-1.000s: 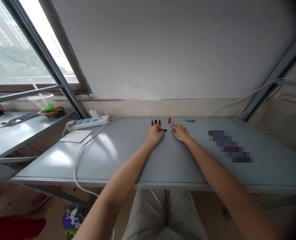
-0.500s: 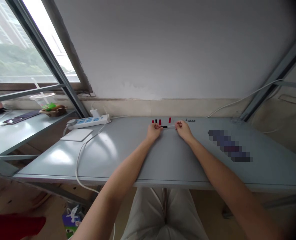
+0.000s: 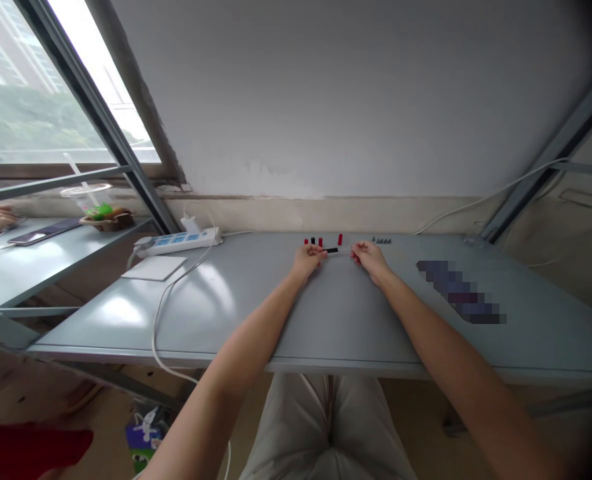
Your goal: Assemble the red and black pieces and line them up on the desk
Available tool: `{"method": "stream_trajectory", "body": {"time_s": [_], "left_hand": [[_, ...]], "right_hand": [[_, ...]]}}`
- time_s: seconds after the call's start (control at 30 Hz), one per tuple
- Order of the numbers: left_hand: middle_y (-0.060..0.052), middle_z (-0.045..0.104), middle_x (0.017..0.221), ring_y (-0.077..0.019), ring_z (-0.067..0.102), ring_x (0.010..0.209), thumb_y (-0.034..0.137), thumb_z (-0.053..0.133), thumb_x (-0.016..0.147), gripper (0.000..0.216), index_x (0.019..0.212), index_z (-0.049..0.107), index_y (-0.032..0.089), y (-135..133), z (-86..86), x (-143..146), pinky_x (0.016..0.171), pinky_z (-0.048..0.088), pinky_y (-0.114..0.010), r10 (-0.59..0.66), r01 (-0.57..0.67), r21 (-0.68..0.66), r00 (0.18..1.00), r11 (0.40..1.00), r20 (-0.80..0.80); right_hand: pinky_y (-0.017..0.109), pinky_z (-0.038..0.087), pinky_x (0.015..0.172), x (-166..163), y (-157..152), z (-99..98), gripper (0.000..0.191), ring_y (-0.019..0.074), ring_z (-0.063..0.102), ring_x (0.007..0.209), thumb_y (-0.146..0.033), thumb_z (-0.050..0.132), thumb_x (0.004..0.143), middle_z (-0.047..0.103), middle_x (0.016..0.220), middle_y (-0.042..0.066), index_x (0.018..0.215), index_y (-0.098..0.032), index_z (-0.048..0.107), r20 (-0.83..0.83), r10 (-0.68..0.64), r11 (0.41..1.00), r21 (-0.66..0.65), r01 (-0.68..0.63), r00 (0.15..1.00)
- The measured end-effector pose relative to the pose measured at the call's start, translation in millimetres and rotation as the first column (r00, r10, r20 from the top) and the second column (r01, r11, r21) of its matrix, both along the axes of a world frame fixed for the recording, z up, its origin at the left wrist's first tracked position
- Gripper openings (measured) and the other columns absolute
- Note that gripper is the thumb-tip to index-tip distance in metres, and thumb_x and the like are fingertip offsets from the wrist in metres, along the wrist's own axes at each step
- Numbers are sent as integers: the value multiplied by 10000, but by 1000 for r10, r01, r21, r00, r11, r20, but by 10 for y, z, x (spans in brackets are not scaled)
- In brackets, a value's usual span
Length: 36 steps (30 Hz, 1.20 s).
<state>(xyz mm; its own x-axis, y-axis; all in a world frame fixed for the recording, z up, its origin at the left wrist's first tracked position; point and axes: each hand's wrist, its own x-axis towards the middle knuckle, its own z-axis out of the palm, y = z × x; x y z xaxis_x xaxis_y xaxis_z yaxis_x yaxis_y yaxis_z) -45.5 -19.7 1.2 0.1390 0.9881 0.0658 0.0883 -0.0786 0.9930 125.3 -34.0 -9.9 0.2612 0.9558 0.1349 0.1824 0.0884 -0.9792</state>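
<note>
Our left hand [image 3: 310, 259] pinches a black stick [image 3: 331, 250], apparently levelled to face our right hand [image 3: 370, 256], whose hold we cannot tell.

Broad open counter [image 3: 336, 313] lay at lower centre, between the forearms [image 3: 256, 339], and also left towards a white cable [image 3: 154, 330]. Red and black cylinders [image 3: 313, 241] blocked just beyond the left hand [image 3: 309, 260]. Right of centre, a narrower lane ran between the right forearm [image 3: 423, 313] and a pixelated object [image 3: 461, 293].
</note>
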Motion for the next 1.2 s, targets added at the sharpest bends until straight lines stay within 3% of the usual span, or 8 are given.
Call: {"method": "stream_trajectory", "body": {"time_s": [0.2, 0.37, 0.6, 0.73, 0.87, 1.0, 1.2], "left_hand": [[-9, 612, 633, -38, 454, 416, 184, 643, 675, 134, 732, 532, 134, -60, 19, 16, 470, 391, -197, -118, 118, 19, 993, 993, -2], [20, 574, 558, -47, 469, 412, 170, 656, 657, 150, 724, 526, 135, -57, 6, 7, 465, 393, -195, -170, 170, -4, 985, 985, -13], [-6, 603, 611, -44, 461, 428, 157, 614, 697, 94, 728, 529, 134, -88, 35, 27, 474, 401, -194, -97, 97, 2, 995, 995, -31], [-7, 601, 619, -42, 452, 431, 152, 597, 710, 78, 736, 524, 140, -62, 12, 29, 490, 404, -196, -47, 47, 10, 999, 999, -15], [-10, 602, 627, -45, 451, 437, 164, 603, 708, 83, 747, 535, 139, -41, -2, 23, 501, 407, -204, -37, 38, 14, 999, 999, -14], [-14, 608, 629, -43, 455, 448, 175, 610, 707, 89, 756, 548, 135, -54, 8, 17, 489, 399, -190, -75, 75, 16, 997, 997, -17], [-42, 629, 730, -38, 469, 439, 210, 609, 706, 155, 832, 569, 128, -52, -24, 21, 439, 344, -178, -177, 178, 22, 984, 984, -30]], "right_hand": [[217, 351, 473, -81, -34, -4, 120, 78, 449, 473, -302, 531, 749, 568, 624, -1, 737, -189, 494, -12, 139, 990, -3, -139, 990], [218, 361, 478, -74, -26, -35, 180, 81, 468, 482, -361, 557, 731, 587, 646, 6, 751, -190, 502, 28, 162, 987, -4, -162, 986], [243, 422, 572, -62, -30, 12, 128, 106, 530, 585, -269, 576, 711, 602, 699, 19, 797, -180, 541, 139, 182, 982, 23, -187, 973], [272, 437, 678, -48, -46, -9, 132, 122, 549, 675, -228, 590, 694, 609, 727, 22, 815, -176, 583, 378, 170, 964, 129, -234, 910], [274, 431, 701, -43, -77, -33, 158, 132, 558, 690, -189, 577, 706, 623, 750, 27, 859, -183, 616, 557, 165, 959, 102, -265, 814], [267, 420, 701, -49, -89, -34, 172, 141, 564, 707, -161, 568, 707, 632, 785, 29, 864, -199, 627, 647, 160, 961, 72, -268, 745], [276, 395, 718, -65, -66, -55, 118, 156, 545, 738, -156, 584, 668, 621, 796, 37, 767, -194, 637, 712, 67, 961, 142, -237, 699]]}}
